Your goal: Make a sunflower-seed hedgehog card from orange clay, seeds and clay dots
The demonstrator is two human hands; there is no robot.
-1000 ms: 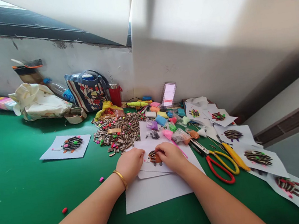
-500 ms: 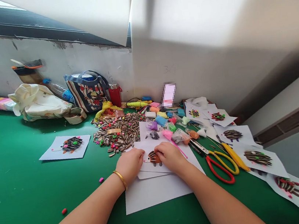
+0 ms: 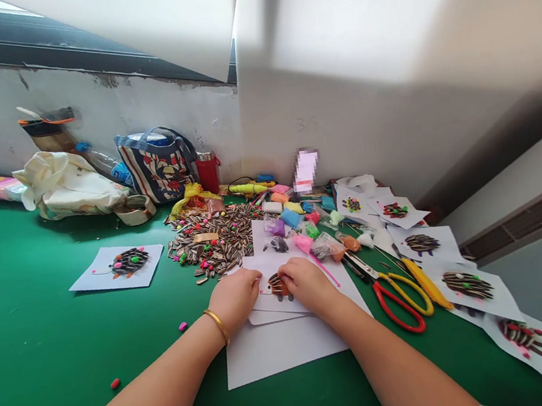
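A small hedgehog figure (image 3: 277, 287), with a brown body and striped sunflower seeds on its back, lies on a white card (image 3: 266, 315) in front of me. My left hand (image 3: 236, 295) rests over the card's left edge, its fingers curled together near the hedgehog's pink nose. From the other side my right hand (image 3: 308, 284) touches the hedgehog's back with thumb and fingertips closed. Whatever lies between the fingertips of either hand is hidden. Under the card is a larger white sheet (image 3: 282, 352).
Behind the card spreads a pile of sunflower seeds (image 3: 225, 236) with coloured bits. Bagged clay pieces (image 3: 292, 219) lie beside it. Scissors (image 3: 389, 290) and a yellow cutter (image 3: 426, 283) are at right, near finished hedgehog cards (image 3: 469, 286). Another hedgehog card (image 3: 117, 267) lies left.
My right fingertips have shifted very slightly left over the hedgehog's back. My left hand stays in place, and the view has moved a tiny bit.
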